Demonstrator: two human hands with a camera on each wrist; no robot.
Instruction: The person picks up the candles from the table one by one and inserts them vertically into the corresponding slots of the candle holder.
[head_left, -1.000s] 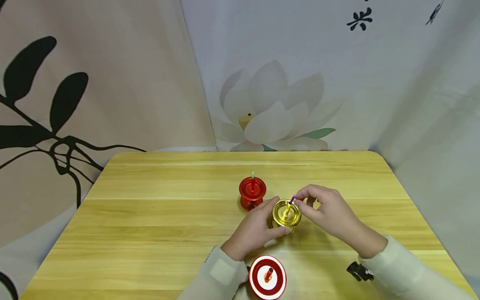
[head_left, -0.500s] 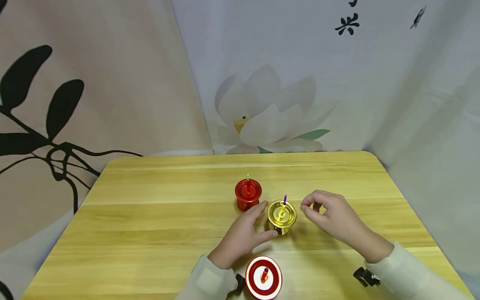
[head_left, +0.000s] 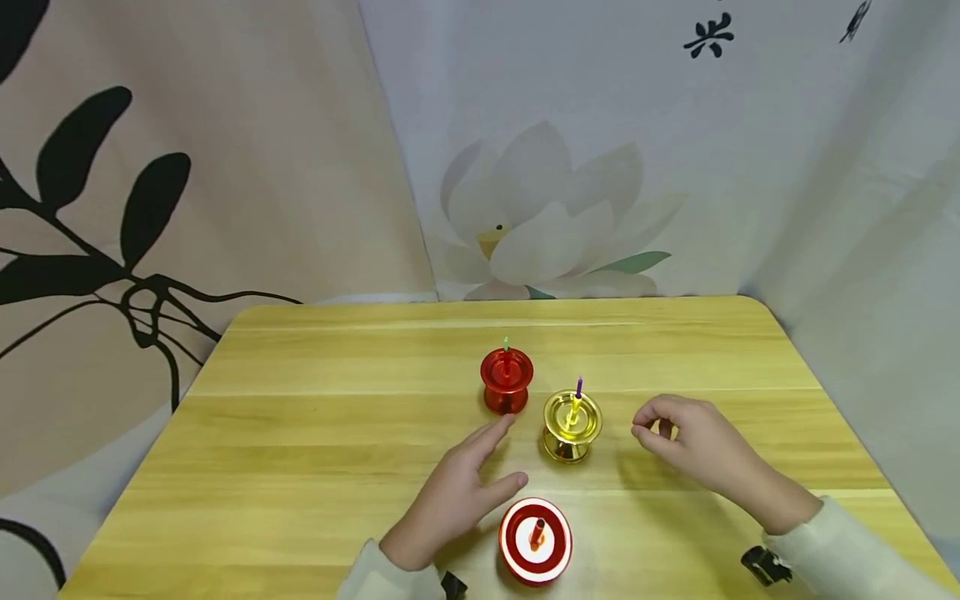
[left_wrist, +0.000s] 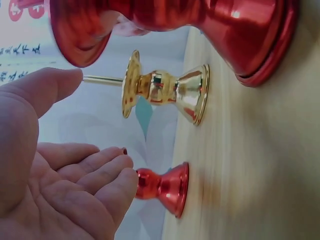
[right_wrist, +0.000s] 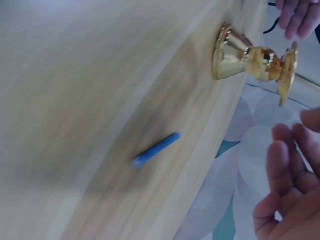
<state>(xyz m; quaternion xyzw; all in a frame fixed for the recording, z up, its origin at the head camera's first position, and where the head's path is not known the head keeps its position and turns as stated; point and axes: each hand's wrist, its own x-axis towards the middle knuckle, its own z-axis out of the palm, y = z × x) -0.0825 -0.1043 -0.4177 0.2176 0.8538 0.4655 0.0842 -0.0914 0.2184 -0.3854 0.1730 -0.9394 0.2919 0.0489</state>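
Observation:
A gold candle holder [head_left: 567, 451] stands upright with a thin purple candle [head_left: 579, 388] in its yellow socket. Left of it my left hand [head_left: 456, 493] hovers, fingers extended and holding nothing. On the other side my right hand [head_left: 705, 446] is apart from the holder, with loosely bent fingers and nothing visible between them. Behind the left fingertips is a red candle holder [head_left: 506, 400] bearing a green candle [head_left: 506, 343]. Closest to the person stands another red holder [head_left: 513, 542] with a white-centred top and a short reddish stub. A slim blue stick [right_wrist: 157, 149], like a candle, lies on the table in the right wrist view.
The wooden tabletop [head_left: 315, 433] carries all the holders, which stand close together. A printed cloth [head_left: 300, 167] hangs behind its far edge. Black camera mounts [head_left: 766, 566] sit at the person's wrists.
The right hand has let go of the purple candle and drawn back to the right. The left hand has released the gold holder and moved left and nearer the person.

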